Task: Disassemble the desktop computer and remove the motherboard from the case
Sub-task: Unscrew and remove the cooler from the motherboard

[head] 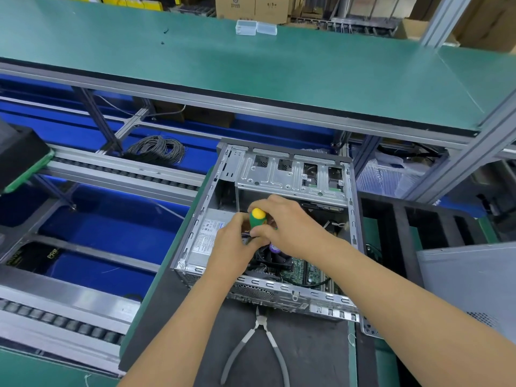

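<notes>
An open desktop case (352, 196) lies on its side on a dark mat. Inside it, the green motherboard (301, 270) shows at the lower right, with a black CPU fan (275, 261) and a silver power supply (205, 236) to the left. My right hand (290, 222) grips the green handle of a screwdriver (257, 216) with a yellow cap, held upright over the fan area. My left hand (233, 247) is closed low on the screwdriver beside the fan; its tip is hidden.
Grey-handled pliers (261, 339) lie on the dark mat (312, 356) in front of the case. The removed side panel (469, 280) rests at the right. A green shelf (251, 68) overhangs the far side, with clear plastic boxes (255, 27). Roller conveyors (111, 169) and blue bins sit to the left.
</notes>
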Action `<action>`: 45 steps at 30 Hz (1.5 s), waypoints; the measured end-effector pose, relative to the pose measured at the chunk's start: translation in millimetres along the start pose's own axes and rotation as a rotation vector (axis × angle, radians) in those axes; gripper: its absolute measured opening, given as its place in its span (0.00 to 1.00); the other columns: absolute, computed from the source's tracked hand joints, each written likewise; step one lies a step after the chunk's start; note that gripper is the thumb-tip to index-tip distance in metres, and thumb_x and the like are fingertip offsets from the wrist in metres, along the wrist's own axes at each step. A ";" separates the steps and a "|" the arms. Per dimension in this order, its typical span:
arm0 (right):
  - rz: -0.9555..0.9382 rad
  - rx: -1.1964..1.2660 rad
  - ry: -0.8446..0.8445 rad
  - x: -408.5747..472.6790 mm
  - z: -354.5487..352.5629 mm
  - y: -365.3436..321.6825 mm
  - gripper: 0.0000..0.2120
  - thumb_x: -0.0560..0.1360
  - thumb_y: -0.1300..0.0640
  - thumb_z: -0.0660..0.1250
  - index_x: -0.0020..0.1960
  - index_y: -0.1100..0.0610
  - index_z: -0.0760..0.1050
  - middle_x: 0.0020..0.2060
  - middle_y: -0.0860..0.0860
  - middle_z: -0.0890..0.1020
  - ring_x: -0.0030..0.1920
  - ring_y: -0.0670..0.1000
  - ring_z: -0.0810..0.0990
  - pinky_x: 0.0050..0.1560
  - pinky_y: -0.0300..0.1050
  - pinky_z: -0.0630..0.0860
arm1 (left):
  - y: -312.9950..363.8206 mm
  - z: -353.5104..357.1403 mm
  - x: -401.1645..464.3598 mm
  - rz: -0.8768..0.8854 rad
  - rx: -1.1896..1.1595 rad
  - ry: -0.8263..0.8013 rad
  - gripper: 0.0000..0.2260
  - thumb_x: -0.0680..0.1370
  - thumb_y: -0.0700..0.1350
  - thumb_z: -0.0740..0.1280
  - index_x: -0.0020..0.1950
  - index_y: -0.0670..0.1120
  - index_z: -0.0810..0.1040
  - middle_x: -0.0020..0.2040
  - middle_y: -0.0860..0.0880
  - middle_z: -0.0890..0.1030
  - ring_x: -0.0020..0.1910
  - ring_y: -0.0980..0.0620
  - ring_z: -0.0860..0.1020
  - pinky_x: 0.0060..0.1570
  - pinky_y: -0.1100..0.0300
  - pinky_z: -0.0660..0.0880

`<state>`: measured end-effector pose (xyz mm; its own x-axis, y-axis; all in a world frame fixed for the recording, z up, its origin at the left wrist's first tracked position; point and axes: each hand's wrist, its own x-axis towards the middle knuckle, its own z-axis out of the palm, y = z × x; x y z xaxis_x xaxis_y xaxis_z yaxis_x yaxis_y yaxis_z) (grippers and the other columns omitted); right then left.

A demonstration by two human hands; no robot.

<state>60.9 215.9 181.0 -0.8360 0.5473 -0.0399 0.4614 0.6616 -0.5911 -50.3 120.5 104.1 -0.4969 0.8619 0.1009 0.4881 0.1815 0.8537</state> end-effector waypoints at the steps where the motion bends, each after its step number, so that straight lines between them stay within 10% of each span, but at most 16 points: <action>1: -0.006 -0.004 -0.025 1.2 -2.1 -0.4 0.18 0.74 0.53 0.71 0.63 0.49 0.74 0.51 0.48 0.74 0.53 0.52 0.73 0.56 0.50 0.72 | -0.2 -1.1 -1.2 0.020 0.011 -0.029 0.14 0.74 0.44 0.73 0.50 0.58 0.71 0.39 0.62 0.77 0.42 0.70 0.74 0.38 0.76 0.67; 10: -0.002 0.014 0.040 4.5 -6.2 -0.4 0.21 0.69 0.43 0.74 0.60 0.47 0.78 0.48 0.47 0.74 0.51 0.50 0.74 0.54 0.45 0.72 | -2.9 -1.3 0.0 -0.029 0.051 0.036 0.16 0.72 0.46 0.75 0.40 0.58 0.67 0.35 0.60 0.75 0.38 0.68 0.73 0.34 0.73 0.67; 19: -0.074 0.067 0.009 0.7 3.3 -8.9 0.14 0.76 0.59 0.67 0.60 0.49 0.72 0.52 0.45 0.75 0.55 0.49 0.72 0.56 0.46 0.70 | -3.3 -3.5 -0.9 -0.023 0.063 0.017 0.13 0.75 0.42 0.71 0.48 0.56 0.70 0.37 0.58 0.76 0.38 0.61 0.75 0.36 0.73 0.70; 25: -0.053 0.129 0.088 2.1 3.2 -7.4 0.14 0.72 0.47 0.73 0.56 0.47 0.78 0.49 0.45 0.74 0.52 0.47 0.72 0.55 0.45 0.72 | 2.1 -0.2 0.2 -0.085 -0.006 0.028 0.17 0.71 0.45 0.76 0.49 0.56 0.70 0.38 0.56 0.77 0.39 0.64 0.76 0.32 0.70 0.71; 35: -0.005 0.410 0.150 -10.8 18.8 1.5 0.17 0.75 0.58 0.70 0.61 0.43 0.78 0.60 0.41 0.77 0.62 0.44 0.74 0.65 0.43 0.69 | -0.2 -2.2 -2.6 -0.029 0.018 0.020 0.17 0.73 0.42 0.74 0.45 0.59 0.68 0.36 0.62 0.77 0.41 0.71 0.75 0.36 0.76 0.68; 39: 0.145 0.659 0.350 -13.3 33.5 -1.5 0.24 0.68 0.53 0.78 0.61 0.42 0.76 0.49 0.46 0.76 0.51 0.45 0.77 0.55 0.41 0.75 | 0.2 1.1 -2.6 -0.050 0.008 0.020 0.20 0.71 0.42 0.75 0.41 0.60 0.65 0.36 0.63 0.77 0.38 0.69 0.74 0.32 0.72 0.68; 45: 0.057 0.555 0.460 -14.4 44.5 -5.0 0.11 0.74 0.55 0.72 0.55 0.48 0.79 0.49 0.41 0.79 0.52 0.41 0.77 0.53 0.32 0.71 | 0.3 -3.3 -6.6 0.039 0.002 0.019 0.20 0.74 0.39 0.72 0.58 0.59 0.74 0.44 0.63 0.79 0.43 0.61 0.76 0.41 0.70 0.73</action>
<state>57.5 181.9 148.7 -0.5492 0.8141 0.1885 0.1793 0.3351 -0.9249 -49.2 113.4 105.4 -0.4908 0.8594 0.1435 0.5088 0.1490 0.8479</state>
